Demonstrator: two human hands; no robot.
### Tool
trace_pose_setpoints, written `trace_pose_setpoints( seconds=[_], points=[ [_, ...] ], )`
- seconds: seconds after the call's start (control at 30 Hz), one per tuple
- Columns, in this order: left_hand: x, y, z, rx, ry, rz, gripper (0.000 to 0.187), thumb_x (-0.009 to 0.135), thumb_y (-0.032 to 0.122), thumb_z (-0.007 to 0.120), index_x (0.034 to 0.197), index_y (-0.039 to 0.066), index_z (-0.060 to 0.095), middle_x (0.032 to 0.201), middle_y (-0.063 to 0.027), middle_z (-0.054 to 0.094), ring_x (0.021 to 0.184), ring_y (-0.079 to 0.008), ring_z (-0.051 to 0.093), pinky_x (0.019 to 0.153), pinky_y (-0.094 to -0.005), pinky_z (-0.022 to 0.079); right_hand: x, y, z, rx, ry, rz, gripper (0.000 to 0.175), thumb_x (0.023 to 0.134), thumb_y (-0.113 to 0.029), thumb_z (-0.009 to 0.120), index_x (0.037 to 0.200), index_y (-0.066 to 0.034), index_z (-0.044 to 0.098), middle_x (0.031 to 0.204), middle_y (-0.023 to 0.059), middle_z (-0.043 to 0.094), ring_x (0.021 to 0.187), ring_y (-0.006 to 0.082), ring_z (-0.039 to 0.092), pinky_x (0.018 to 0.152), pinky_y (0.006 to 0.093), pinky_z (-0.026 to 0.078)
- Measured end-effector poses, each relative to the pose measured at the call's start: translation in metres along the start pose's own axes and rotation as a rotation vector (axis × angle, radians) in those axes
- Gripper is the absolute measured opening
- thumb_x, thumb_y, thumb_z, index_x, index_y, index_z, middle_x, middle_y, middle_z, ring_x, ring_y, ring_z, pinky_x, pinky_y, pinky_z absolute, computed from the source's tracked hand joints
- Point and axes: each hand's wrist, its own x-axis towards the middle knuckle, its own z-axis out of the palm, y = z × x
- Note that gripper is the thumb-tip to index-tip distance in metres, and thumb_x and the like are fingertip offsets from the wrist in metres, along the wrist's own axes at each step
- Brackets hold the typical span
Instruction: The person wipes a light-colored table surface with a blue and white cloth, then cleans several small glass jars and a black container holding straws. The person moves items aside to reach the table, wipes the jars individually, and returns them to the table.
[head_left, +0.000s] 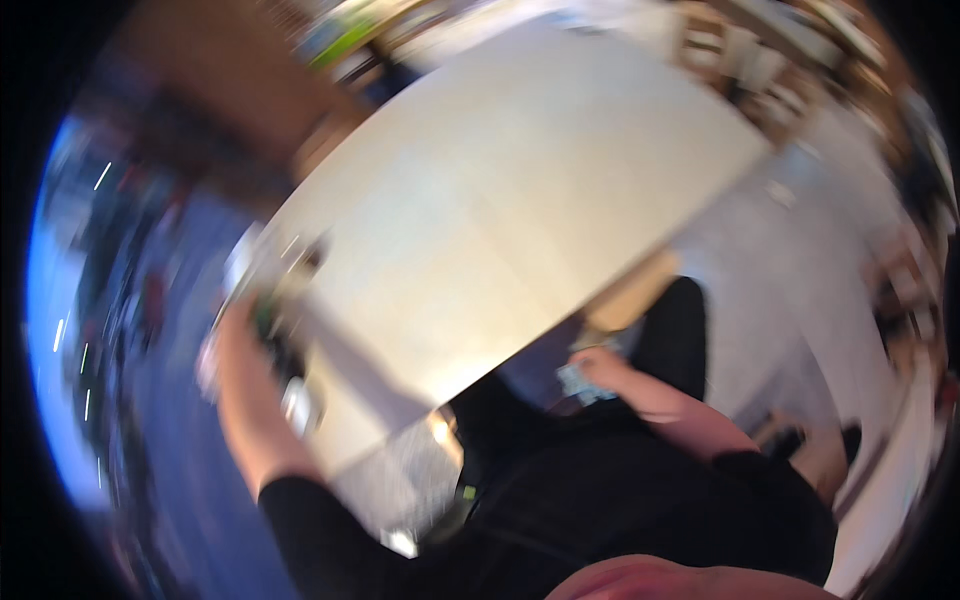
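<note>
The view is strongly blurred. My left arm reaches out over the left end of a pale table (487, 187), and my left hand (238, 304) is at a cluster of small items there, among them something dark and green (266, 315). Its fingers cannot be made out. A white rounded object (300, 405) lies beside the forearm. My right hand (600, 366) is low in front of my body, below the table edge, closed around a light blue, patterned, cloth-like item (585, 386).
Wooden chairs (701, 45) stand beyond the table's far right corner. A clear or wire-like container (405, 480) is near my left side, by the table's near corner. At the left is a large window-like surface with streaked lights.
</note>
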Motion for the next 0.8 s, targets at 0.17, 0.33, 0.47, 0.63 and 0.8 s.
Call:
trace_pose_setpoints(
  seconds=[0.17,0.33,0.47,0.63,0.8],
  points=[
    [-0.026,0.108,0.058,-0.233,-0.025,0.381,0.105,0.074,0.061,0.085,0.157,0.008,0.048,0.151,-0.0228,0.061,0.138,-0.0372,0.061,0.115,-0.0524,0.047,0.016,-0.005,-0.002,-0.137,0.038,-0.073,0.03,0.08,-0.013,0.067,0.106,-0.0122,0.081,0.099,0.0148,0.08,0.093,0.0308,0.077,0.082,0.0464,0.06],
    [-0.068,0.203,0.093,-0.27,-0.045,0.556,0.104,0.075,0.06,0.086,0.157,0.007,0.048,0.15,-0.0226,0.061,0.138,-0.0369,0.061,0.115,-0.0516,0.047,0.026,-0.006,0.0,-0.231,0.115,-0.054,0.027,0.089,-0.015,0.059,0.104,-0.0133,0.081,0.096,0.0133,0.079,0.092,0.0355,0.076,0.081,0.0494,0.058],
    [-0.101,0.237,0.104,-0.279,-0.066,0.627,0.104,0.076,0.059,0.086,0.157,0.007,0.048,0.15,-0.0224,0.061,0.137,-0.0367,0.061,0.115,-0.0509,0.047,0.031,0.0,0.005,-0.234,0.126,-0.093,0.026,0.089,-0.015,0.058,0.1,-0.0134,0.082,0.093,0.0136,0.079,0.09,0.0368,0.075,0.079,0.0501,0.058],
    [-0.131,0.269,0.114,-0.287,-0.073,0.684,0.103,0.077,0.057,0.086,0.157,0.006,0.048,0.149,-0.0222,0.062,0.137,-0.0364,0.061,0.115,-0.0501,0.048,0.037,0.009,0.009,-0.261,0.14,-0.134,0.024,0.088,-0.016,0.059,0.096,-0.0126,0.082,0.091,0.0146,0.079,0.087,0.0375,0.075,0.076,0.0514,0.057],
    [-0.144,0.287,0.127,-0.274,-0.074,0.732,0.102,0.078,0.056,0.087,0.157,0.005,0.048,0.148,-0.022,0.062,0.137,-0.0362,0.06,0.115,-0.0492,0.048,0.041,0.014,0.013,-0.27,0.196,-0.133,0.022,0.084,-0.017,0.062,0.092,-0.0134,0.082,0.087,0.0148,0.078,0.084,0.0377,0.075,0.073,0.0528,0.057]
  ],
)
